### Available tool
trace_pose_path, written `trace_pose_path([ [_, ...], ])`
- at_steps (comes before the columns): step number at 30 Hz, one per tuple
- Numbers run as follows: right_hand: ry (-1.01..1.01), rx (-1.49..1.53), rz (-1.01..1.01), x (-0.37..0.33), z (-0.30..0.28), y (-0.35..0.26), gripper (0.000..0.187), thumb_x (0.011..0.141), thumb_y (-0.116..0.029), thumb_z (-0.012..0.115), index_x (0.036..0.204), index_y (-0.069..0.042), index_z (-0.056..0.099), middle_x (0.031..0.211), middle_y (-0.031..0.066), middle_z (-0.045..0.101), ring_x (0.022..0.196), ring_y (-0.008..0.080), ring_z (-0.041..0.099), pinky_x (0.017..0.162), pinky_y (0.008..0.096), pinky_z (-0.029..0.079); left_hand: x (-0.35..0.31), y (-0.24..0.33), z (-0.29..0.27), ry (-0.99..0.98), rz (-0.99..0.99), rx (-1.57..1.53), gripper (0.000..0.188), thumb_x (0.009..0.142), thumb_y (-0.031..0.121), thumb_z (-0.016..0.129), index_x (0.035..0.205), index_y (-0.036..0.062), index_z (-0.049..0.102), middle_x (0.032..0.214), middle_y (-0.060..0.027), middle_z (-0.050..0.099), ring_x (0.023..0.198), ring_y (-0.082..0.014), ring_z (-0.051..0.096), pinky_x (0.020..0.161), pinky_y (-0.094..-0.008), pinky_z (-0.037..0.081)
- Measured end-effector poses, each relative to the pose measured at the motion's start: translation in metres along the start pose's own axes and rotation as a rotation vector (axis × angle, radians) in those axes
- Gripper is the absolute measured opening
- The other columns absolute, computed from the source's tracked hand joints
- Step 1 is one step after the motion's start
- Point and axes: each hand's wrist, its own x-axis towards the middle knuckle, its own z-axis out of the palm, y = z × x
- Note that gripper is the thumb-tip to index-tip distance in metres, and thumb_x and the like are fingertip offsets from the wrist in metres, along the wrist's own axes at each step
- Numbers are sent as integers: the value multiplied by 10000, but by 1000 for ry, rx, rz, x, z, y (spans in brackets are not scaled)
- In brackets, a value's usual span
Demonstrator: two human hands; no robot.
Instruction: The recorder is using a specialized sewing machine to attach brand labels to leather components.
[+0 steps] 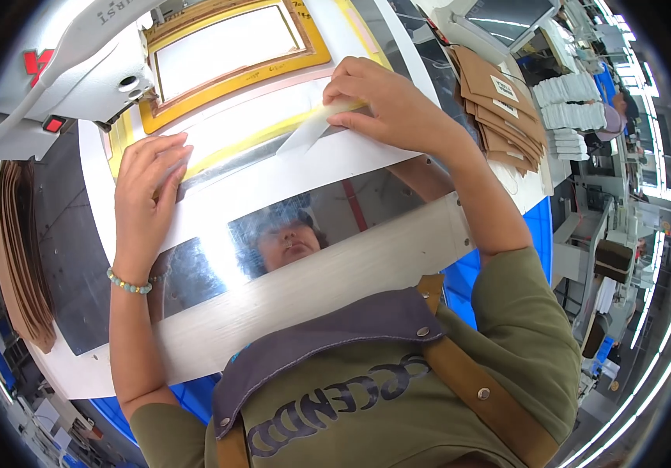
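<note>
While the right hand point(386, 105) is pinching the thin, pale cream strip of stiff material point(316, 129) between thumb and curled fingers, that strip is lying directly beneath its fingertips, its long axis running from the hand down and leftward toward the left hand point(144, 187). It is resting on the flat white template board point(366, 156), just below the orange-rimmed rectangular frame point(230, 54). The right hand is clearly the nearer one, touching the strip; the left is sitting apart from it, fingers spread flat and pressing down on the board's left portion. Both forearms are reaching forward over the reflective metal table surface point(195, 269), beside the grey-white sewing machine head point(78, 62).
</note>
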Motion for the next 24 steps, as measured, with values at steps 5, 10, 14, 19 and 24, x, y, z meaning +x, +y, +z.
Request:
trace_pose_path([
  [5,8,-49,-80,5,0,6,168,968,-165,744,1038,-29,674,1099,63,656,1041,231,644,923,350,527,2,10,1,-29,58,33,334,936,-73,644,1224,55,755,1363,-47,727,1289,-309,609,1108,-417,489],
  [10,234,749,383,7,-27,6,160,1041,-191,641,1064,-54,721,1201,106,754,1056,219,715,968,344,540,-1,11,2,-68,80,97,401,928,-106,597,1272,54,725,1430,-59,688,1382,-331,561,1161,-440,455],
  [14,260,1464,316,1,-35,22,397,1087,-256,572,1278,86,635,1336,280,691,1262,319,686,1143,396,531,-4,11,4,-61,55,67,346,981,-33,631,1286,84,743,1448,-75,672,1435,-322,531,1215,-456,411],
  [19,305,1506,422,-25,-36,22,384,1095,-258,571,1278,75,627,1326,281,693,1225,319,696,1133,427,539,-6,11,-2,-81,64,111,402,958,-42,660,1334,84,718,1500,-72,636,1466,-312,514,1236,-453,401],
  [24,538,1384,210,-111,-92,75,181,1088,-185,621,1173,-30,657,1120,152,713,1064,254,698,1025,445,575,-11,8,-9,-26,-64,89,370,915,47,760,1282,28,712,1322,-127,677,1295,-325,595,1138,-426,452],
])
